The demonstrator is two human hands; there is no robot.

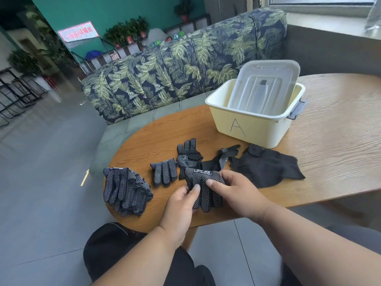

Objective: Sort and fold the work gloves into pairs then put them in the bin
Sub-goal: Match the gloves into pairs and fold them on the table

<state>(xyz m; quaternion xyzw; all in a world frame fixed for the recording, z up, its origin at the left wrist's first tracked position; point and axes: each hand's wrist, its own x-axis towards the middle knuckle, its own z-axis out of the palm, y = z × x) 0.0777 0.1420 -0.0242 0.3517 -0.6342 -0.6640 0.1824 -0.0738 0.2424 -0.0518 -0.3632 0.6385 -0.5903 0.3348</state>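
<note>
A person seated at a rounded wooden bench (329,162) holds a black dotted work glove (204,186) just above its near edge, fingers of the glove pointing toward the person. The left hand (181,205) pinches the glove's lower left side between thumb and curled fingers; the right hand (233,188) grips its right edge near the cuff, thumb on top. To the left lies a stack of dotted gloves (125,190), near the bench's left edge. Just behind the held glove are a single dotted glove (164,171) lying flat, another dotted glove (188,155) with fingers pointing away, and a twisted glove (225,155). To the right lie plain black gloves (266,168), spread flat. Behind them stands a pale yellow bin (257,124) marked with the letter A, its translucent lid (266,83) propped upright inside. A sofa with a leaf print (181,65) stands beyond the bench.
</note>
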